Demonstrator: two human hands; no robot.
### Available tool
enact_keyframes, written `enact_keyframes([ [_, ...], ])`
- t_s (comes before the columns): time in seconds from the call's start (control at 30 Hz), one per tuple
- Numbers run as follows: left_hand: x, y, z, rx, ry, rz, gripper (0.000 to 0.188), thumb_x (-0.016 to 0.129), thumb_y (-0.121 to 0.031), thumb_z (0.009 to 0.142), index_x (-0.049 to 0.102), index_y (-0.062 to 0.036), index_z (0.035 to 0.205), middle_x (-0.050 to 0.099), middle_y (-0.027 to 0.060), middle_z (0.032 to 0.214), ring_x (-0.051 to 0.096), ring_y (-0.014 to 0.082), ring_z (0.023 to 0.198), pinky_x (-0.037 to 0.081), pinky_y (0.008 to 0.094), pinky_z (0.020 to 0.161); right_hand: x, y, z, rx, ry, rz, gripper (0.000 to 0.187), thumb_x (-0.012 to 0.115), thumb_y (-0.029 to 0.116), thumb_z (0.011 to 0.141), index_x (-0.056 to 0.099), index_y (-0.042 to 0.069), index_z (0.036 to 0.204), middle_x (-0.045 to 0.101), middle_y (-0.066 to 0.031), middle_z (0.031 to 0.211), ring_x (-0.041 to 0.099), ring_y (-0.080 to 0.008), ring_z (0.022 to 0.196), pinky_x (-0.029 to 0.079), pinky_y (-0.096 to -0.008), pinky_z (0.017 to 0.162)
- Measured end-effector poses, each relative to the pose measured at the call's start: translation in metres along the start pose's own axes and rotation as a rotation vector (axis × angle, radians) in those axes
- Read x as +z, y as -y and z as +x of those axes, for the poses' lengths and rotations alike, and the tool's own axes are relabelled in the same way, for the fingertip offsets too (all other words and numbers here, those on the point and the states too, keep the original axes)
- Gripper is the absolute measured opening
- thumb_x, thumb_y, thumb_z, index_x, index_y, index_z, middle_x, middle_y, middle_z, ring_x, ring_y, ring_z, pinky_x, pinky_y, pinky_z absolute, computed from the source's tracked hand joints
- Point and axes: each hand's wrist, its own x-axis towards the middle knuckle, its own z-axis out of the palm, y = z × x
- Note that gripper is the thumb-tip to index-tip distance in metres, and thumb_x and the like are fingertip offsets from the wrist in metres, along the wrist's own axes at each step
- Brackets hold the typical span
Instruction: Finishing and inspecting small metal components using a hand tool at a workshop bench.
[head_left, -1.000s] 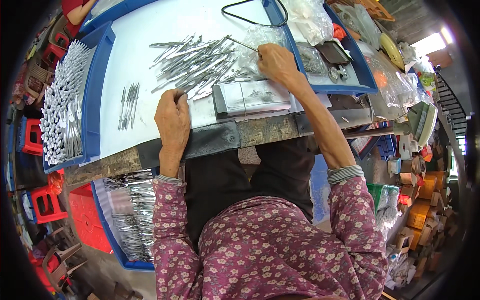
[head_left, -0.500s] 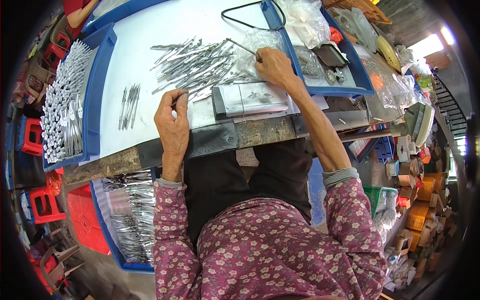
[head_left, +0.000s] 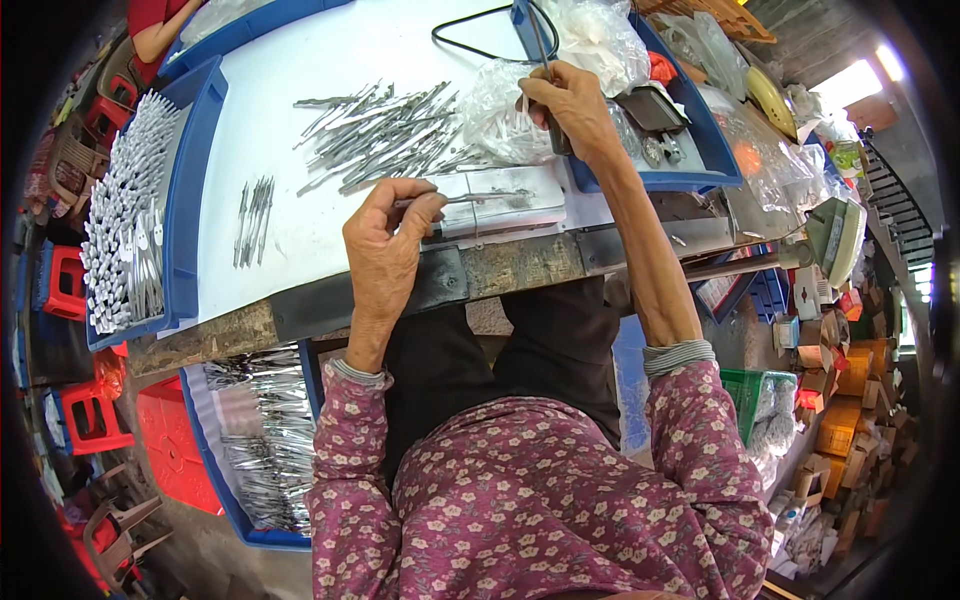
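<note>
My left hand (head_left: 388,232) pinches a slim metal piece (head_left: 475,197) between thumb and fingertips. The piece points right, over a dark block (head_left: 530,190) topped with pale, smudged paper and tied with a thin band. Above and to the right, my right hand (head_left: 575,112) is closed round a thin dark rod-like tool (head_left: 541,38), tilted with its slender end away from me. Its lower end shows beneath the fingers. A loose heap of similar slim metal pieces (head_left: 380,135) lies on white paper beyond my left hand. Several more lie side by side (head_left: 254,222) at the left.
A blue tray (head_left: 190,215) of upright white-ended pieces stands at the left. Another blue tray (head_left: 690,182) holds plastic bags and a dark box at the right. A clear bag (head_left: 500,115) and a black loop (head_left: 470,38) lie between. Below the table edge is a tray of metal pieces (head_left: 265,440).
My left hand has moved right, and a slim metal piece now shows in it over the block. My right hand has lifted away and right, turning the tool steeper.
</note>
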Motion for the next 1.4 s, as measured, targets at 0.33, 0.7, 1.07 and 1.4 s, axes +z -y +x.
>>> enact_keyframes([
  [0.33,0.017,-0.001,0.002,0.018,0.125,0.052,0.013,0.059,-0.006,0.085,0.059,0.0022,0.095,0.062,0.0049,0.077,0.055,0.0077,0.066,0.045,0.0188,0.061,-0.002,0.024,-0.036,-0.103,0.164,0.198,0.015,0.063,0.007,0.078,0.059,0.001,0.092,0.061,-0.0062,0.070,0.048,-0.0056,0.054,0.038,-0.0187,0.049],
  [0.7,0.029,-0.002,0.003,0.006,0.140,-0.029,0.011,0.057,-0.003,0.084,0.058,0.0007,0.094,0.062,0.0038,0.078,0.056,0.0074,0.067,0.045,0.0197,0.061,0.002,0.040,-0.059,-0.191,0.202,0.013,0.022,0.059,0.004,0.073,0.065,0.001,0.094,0.064,-0.0027,0.074,0.055,-0.0033,0.060,0.042,-0.0161,0.050],
  [1.07,0.045,-0.001,0.009,0.179,0.156,0.153,0.009,0.057,-0.001,0.081,0.058,0.0018,0.089,0.062,0.0053,0.071,0.057,0.0095,0.064,0.045,0.0229,0.059,0.012,0.031,-0.080,-0.542,0.172,-0.399,0.014,0.062,0.002,0.075,0.060,0.005,0.088,0.060,-0.0127,0.072,0.058,-0.0306,0.061,0.044,-0.0322,0.052],
  [1.4,0.033,-0.001,0.006,0.088,0.162,-0.016,0.012,0.055,0.000,0.084,0.058,0.0000,0.096,0.063,0.0039,0.081,0.058,0.0087,0.072,0.046,0.0211,0.064,0.001,0.040,-0.081,-0.534,0.191,-0.519,0.014,0.062,0.004,0.077,0.059,0.005,0.090,0.055,-0.0102,0.075,0.057,-0.0295,0.067,0.042,-0.0353,0.055],
])
